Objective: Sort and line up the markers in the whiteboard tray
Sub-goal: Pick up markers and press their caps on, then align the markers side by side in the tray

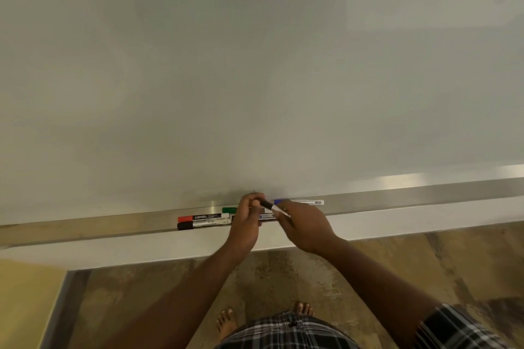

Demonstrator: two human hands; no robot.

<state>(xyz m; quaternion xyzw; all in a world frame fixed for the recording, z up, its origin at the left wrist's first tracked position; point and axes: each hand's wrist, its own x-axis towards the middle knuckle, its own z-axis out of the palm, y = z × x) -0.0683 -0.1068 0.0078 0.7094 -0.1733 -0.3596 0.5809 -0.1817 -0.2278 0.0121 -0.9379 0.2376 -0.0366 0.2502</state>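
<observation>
Hands: left (246,214), right (304,224) gripping black-capped marker (269,205) above tray (397,200).

Two markers (202,217) (198,225) are lying side by side in the tray (397,197), left of the hands. Another marker (300,202) is lying at the tray's back edge, to the right. Both hands (246,224) (304,225) are sitting over the tray's middle, holding one marker (268,205) between them.

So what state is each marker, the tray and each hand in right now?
red-capped marker: capped, lying in tray.
dark-capped marker: capped, lying at tray's front.
green-capped marker: capped, partly hidden by left hand.
blue-capped marker: capped, lying at tray's back.
black-capped marker: held by both hands.
tray: holding markers.
left hand: gripping.
right hand: gripping.
</observation>
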